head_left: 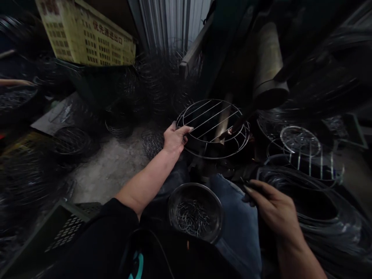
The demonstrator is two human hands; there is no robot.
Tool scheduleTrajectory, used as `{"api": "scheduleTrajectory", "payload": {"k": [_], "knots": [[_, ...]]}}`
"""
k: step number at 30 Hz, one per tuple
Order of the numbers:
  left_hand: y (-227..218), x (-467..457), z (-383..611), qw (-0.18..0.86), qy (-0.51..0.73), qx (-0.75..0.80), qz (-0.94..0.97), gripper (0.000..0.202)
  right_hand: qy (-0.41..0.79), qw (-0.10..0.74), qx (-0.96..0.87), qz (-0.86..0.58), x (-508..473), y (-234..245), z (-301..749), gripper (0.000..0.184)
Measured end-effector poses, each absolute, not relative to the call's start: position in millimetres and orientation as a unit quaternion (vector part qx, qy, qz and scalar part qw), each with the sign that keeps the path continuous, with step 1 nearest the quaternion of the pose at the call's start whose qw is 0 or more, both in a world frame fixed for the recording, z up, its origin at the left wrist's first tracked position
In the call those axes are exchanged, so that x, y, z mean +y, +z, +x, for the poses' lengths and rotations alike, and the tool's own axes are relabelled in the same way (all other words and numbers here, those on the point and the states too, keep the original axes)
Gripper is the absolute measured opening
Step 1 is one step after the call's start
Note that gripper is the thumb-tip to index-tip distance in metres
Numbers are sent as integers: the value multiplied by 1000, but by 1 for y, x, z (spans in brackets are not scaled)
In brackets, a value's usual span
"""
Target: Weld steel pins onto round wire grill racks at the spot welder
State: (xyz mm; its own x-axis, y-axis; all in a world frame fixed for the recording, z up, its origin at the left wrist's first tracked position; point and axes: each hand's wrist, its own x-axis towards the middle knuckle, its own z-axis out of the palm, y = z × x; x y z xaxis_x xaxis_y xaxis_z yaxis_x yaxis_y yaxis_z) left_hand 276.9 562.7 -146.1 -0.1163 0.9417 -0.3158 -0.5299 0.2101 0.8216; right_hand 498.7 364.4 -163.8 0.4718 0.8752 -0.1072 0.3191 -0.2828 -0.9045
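Note:
My left hand is closed on the left rim of a round wire rack, thumb lying over its top. The rack has parallel bars and a second wire ring below. Its right side sits by the dark tip of a machine's electrode arm. My right hand is apart from the rack, over my right knee, pinching a short, thin, dark metal piece. Between my legs rests a steel bowl with many short bent wire pieces in it.
A thick metal cylinder of the machine hangs above right. Coiled wire and another wire rack lie at right. A yellow crate stands back left; a green crate is at lower left. Another person's arm shows far left.

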Motion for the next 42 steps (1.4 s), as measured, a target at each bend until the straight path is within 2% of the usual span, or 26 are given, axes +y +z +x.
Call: {"api": "scheduleTrajectory", "payload": {"k": [4, 8, 16, 21, 30, 39, 42], "knots": [[-141, 559, 279, 613, 596, 461, 239, 47, 175, 467, -522, -692, 420, -135, 473, 29], [-134, 558, 279, 605, 602, 455, 252, 45, 82, 461, -566, -679, 457, -135, 452, 29], [-132, 564, 279, 600, 611, 455, 243, 48, 189, 589, -426, -660, 461, -162, 436, 35], [-136, 568, 281, 605, 603, 459, 245, 49, 184, 651, -370, -637, 461, -168, 430, 33], [-130, 572, 283, 608, 599, 452, 258, 44, 140, 659, -370, -640, 466, -181, 429, 28], [-130, 584, 286, 616, 590, 459, 250, 50, 129, 668, -375, -630, 471, -186, 430, 27], [-129, 587, 288, 616, 590, 466, 238, 59, 129, 680, -373, -617, 472, -184, 430, 23]]}}
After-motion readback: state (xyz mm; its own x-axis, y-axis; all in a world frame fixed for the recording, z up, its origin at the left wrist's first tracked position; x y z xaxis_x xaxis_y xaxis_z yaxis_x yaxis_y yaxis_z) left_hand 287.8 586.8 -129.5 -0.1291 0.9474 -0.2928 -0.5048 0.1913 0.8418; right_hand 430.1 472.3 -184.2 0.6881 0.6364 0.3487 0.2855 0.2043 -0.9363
